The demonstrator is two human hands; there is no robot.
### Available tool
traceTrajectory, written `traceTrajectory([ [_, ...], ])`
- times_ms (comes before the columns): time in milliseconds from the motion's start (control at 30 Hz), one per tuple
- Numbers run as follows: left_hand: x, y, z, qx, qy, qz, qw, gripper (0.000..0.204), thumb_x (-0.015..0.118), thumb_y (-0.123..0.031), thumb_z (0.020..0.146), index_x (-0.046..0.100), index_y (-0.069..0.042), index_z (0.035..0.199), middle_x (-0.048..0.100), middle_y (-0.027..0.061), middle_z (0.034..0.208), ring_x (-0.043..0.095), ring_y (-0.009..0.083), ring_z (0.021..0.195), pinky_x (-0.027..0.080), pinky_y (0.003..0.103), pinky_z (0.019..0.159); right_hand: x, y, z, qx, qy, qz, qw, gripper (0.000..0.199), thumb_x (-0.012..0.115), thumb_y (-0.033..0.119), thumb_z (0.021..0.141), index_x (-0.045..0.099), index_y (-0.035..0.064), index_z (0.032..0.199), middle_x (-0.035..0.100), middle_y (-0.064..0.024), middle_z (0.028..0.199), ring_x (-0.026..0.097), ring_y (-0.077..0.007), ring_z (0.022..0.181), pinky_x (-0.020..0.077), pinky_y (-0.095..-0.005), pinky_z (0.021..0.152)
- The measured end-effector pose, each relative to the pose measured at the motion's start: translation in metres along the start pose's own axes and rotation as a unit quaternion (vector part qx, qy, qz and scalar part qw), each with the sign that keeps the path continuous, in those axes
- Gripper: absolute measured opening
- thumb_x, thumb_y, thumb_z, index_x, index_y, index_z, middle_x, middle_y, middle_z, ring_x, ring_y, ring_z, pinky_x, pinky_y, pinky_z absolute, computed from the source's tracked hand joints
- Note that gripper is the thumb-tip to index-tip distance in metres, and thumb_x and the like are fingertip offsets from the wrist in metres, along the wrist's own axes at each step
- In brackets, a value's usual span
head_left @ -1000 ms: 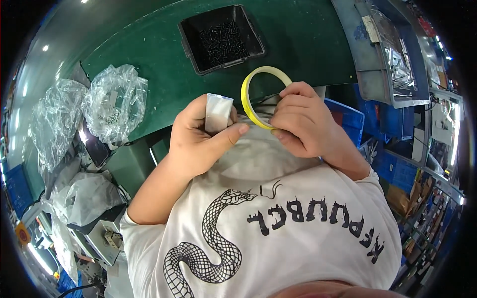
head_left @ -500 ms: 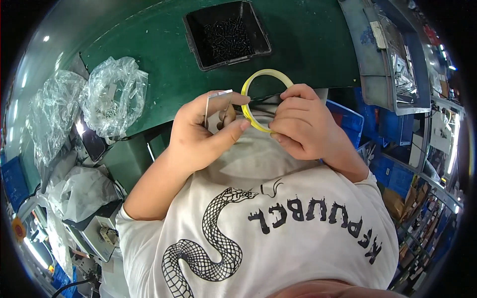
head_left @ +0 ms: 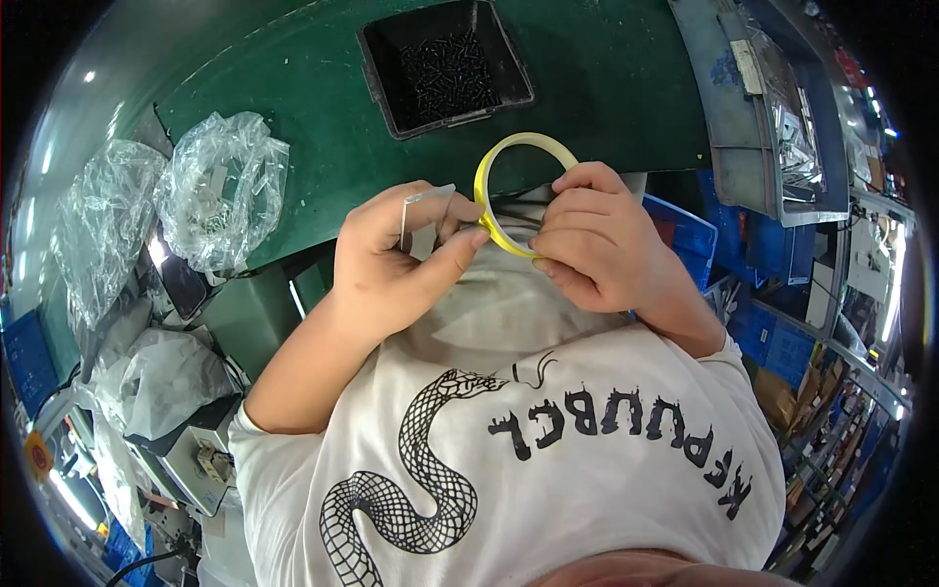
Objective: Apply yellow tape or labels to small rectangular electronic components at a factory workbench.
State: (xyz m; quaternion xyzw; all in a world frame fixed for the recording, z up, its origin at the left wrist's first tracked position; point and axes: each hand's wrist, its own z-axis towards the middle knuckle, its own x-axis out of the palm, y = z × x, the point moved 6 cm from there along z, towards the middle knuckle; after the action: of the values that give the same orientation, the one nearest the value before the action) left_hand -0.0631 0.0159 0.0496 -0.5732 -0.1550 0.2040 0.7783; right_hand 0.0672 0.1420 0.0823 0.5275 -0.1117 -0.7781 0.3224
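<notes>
My left hand point(head_left: 391, 259) grips a small flat grey piece point(head_left: 423, 210) between thumb and fingers, close to my chest. My right hand point(head_left: 597, 240) holds a yellow ring of tape point(head_left: 509, 161) by its lower edge, the ring standing upright above both hands. My left thumb tip touches the ring's lower left rim. Both hands meet just below the front edge of the green table point(head_left: 293, 108).
A black tray point(head_left: 445, 64) of small dark screws sits on the table beyond my hands. Crumpled clear plastic bags point(head_left: 215, 186) lie at the left. Grey bins point(head_left: 773, 117) and blue crates point(head_left: 685, 230) stand at the right. A small machine point(head_left: 186, 440) sits lower left.
The grey piece in my left hand has turned from broad face to thin edge. Both hands and the yellow ring stay together near my chest.
</notes>
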Motion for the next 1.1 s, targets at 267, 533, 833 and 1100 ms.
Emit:
traceTrajectory([
  [267, 0.003, -0.002, 0.001, -0.033, 0.064, 0.061, 0.996, 0.011, 0.07, 0.007, 0.083, 0.064, 0.002, 0.089, 0.066, 0.0078, 0.084, 0.055, 0.0123, 0.073, 0.042, 0.025, 0.064, 0.003, -0.001, -0.001, 0.004, -0.007, -0.005, 1.0, 0.025, 0.073, 0.006, 0.073, 0.061, 0.007, 0.095, 0.066, -0.0055, 0.079, 0.062, -0.024, 0.074, 0.0469, -0.0453, 0.088],
  [533, 0.012, 0.0, 0.001, -0.077, 0.144, 0.098, 0.982, 0.011, 0.068, -0.003, 0.086, 0.062, 0.0, 0.095, 0.061, 0.0094, 0.079, 0.057, 0.0229, 0.069, 0.046, 0.033, 0.066, 0.013, 0.001, 0.004, 0.099, 0.021, -0.037, 0.994, 0.032, 0.074, 0.004, 0.072, 0.061, 0.0062, 0.102, 0.062, -0.0047, 0.075, 0.062, -0.0231, 0.07, 0.0473, -0.0401, 0.076],
  [833, 0.018, 0.014, -0.013, -0.269, 0.06, -0.105, 0.955, 0.017, 0.063, -0.008, 0.096, 0.054, 0.0, 0.108, 0.061, 0.0009, 0.081, 0.053, 0.0036, 0.068, 0.045, 0.022, 0.059, 0.013, -0.006, 0.006, 0.157, -0.055, 0.012, 0.986, 0.017, 0.068, 0.0, 0.079, 0.067, 0.0029, 0.095, 0.061, -0.011, 0.084, 0.062, -0.0269, 0.071, 0.049, -0.034, 0.06],
  [1100, 0.012, 0.019, -0.008, -0.28, 0.035, -0.048, 0.958, 0.019, 0.056, -0.015, 0.101, 0.053, -0.001, 0.113, 0.059, -0.0002, 0.076, 0.053, 0.0044, 0.064, 0.043, 0.021, 0.056, 0.014, -0.022, 0.0, 0.272, -0.084, 0.163, 0.945, 0.009, 0.063, 0.007, 0.094, 0.065, -0.0008, 0.093, 0.055, -0.007, 0.076, 0.05, -0.0162, 0.064, 0.0383, -0.0295, 0.057],
])
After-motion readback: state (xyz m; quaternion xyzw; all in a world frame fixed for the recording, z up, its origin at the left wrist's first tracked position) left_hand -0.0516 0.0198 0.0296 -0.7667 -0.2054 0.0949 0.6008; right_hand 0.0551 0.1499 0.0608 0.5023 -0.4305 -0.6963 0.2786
